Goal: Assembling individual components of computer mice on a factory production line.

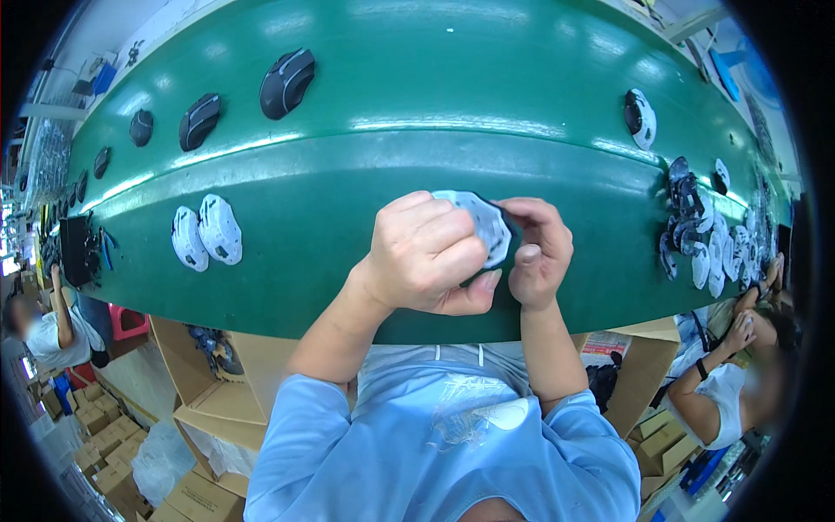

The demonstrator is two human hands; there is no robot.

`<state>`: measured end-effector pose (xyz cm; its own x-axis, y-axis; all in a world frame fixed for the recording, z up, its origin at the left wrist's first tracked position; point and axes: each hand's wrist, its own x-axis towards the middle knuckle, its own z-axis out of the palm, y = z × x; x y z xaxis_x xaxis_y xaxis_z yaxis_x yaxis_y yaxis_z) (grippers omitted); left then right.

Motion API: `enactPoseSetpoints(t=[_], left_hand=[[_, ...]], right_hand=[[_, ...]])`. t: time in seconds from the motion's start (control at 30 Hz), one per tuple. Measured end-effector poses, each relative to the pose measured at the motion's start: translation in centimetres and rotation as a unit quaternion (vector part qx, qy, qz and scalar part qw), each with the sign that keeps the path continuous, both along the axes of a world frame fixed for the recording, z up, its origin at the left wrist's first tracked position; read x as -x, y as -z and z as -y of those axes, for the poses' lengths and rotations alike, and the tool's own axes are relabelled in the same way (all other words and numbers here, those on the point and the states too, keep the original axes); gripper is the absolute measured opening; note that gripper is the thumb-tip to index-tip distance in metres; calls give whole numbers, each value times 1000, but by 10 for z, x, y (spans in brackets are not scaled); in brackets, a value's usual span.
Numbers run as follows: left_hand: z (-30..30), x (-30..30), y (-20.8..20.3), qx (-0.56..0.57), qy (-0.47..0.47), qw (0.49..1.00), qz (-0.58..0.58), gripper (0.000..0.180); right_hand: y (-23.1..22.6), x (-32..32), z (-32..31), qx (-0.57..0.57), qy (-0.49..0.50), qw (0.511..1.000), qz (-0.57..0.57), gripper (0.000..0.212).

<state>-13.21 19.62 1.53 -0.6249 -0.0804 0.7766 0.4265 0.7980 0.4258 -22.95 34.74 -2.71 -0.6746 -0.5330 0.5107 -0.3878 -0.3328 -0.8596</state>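
Over the near part of the green table, both my hands are round a computer mouse (494, 228) whose whitish underside faces up, dark along its edge. My left hand (428, 254) is closed in a fist-like grip across its left part and hides much of it. With curled fingers and thumb, my right hand (541, 250) grips its right edge. Whether a small tool sits inside the left fist cannot be seen. To the left, two white mouse bottoms (220, 230) lie side by side on the table.
Several black mice (287, 83) run along the far left of the green table (417, 96). At the right stand a black-and-white mouse (642, 119) and a pile of mouse parts (691, 217). Cardboard boxes (213, 365) sit below the front edge. Co-workers (718, 391) sit at both sides.
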Motion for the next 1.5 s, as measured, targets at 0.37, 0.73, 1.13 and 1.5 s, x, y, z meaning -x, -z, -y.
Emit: enactPoseSetpoints(t=[0.37,0.73,1.13,1.5], left_hand=[[-11,23,12,156,27,984,78,39],[-15,28,46,-517,-18,845,135,20],[-14,34,60,-166,-154,973,42,23],[-30,37,61,-508,-112,854,14,26]], right_hand=[[5,29,-31,-129,-102,945,285,26],[10,28,-26,-187,51,981,-14,25],[11,39,1,-240,115,944,-193,10],[15,45,-8,-231,67,951,-194,21]])
